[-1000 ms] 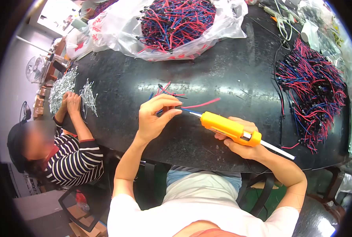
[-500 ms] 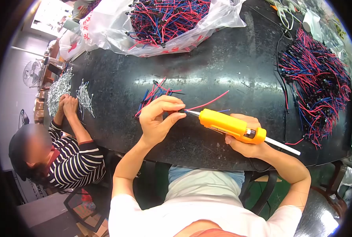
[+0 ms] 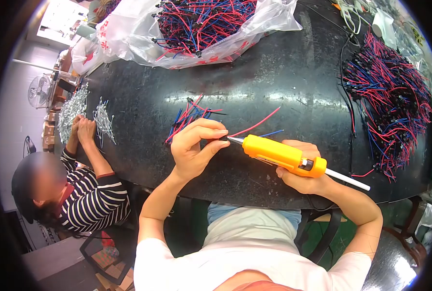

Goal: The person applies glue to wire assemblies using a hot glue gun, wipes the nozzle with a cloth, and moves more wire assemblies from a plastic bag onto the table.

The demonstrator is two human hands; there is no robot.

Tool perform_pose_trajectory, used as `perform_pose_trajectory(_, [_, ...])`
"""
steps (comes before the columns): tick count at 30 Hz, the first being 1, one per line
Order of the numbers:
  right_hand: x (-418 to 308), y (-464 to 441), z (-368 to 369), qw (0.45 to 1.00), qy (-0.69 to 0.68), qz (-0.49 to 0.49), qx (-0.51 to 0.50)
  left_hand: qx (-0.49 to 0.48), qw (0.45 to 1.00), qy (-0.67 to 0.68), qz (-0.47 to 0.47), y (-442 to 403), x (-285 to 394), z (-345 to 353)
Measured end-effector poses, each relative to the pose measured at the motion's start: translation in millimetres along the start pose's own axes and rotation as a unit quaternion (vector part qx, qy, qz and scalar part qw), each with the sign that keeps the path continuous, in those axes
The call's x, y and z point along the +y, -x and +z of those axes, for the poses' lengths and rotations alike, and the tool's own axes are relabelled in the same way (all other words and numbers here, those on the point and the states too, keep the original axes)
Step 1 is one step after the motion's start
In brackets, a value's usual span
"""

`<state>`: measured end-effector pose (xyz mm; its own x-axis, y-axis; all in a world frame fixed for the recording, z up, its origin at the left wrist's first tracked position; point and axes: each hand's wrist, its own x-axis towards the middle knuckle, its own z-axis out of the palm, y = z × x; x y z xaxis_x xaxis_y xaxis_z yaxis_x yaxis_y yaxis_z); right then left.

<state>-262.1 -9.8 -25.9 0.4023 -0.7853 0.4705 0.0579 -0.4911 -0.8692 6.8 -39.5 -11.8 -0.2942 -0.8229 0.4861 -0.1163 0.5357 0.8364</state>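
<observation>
My right hand [image 3: 301,167] is wrapped round the handle of a yellow hot glue gun [image 3: 274,151], with a white glue stick [image 3: 347,179] poking out of its back end. The gun's metal nozzle points left, right by the fingertips of my left hand [image 3: 196,145]. Thumb and fingers of that hand pinch a small black part mostly hidden by them, from which a red wire [image 3: 257,124] and a blue wire [image 3: 272,133] run out to the right. Just beyond the left hand lies a small bunch of red and blue wires [image 3: 192,115] with black ends.
A plastic bag [image 3: 133,43] full of red-and-blue wires stands at the back. A large wire heap [image 3: 390,92] covers the right side, beside a black cable [image 3: 343,72]. At left, a co-worker's hands [image 3: 84,128] touch a pile of white pieces [image 3: 73,106].
The nozzle has shifted slightly left and down against the held part. The blue wire shows more of its length now. Both hands stay nearly in place.
</observation>
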Motion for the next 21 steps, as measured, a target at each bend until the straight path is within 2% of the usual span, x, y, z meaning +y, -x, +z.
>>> perform_pose_trajectory(21, [0.5,1.2,0.2,1.0,0.0,-0.004,0.006,0.011,1.0,0.01,-0.008,3.1,1.0,1.8])
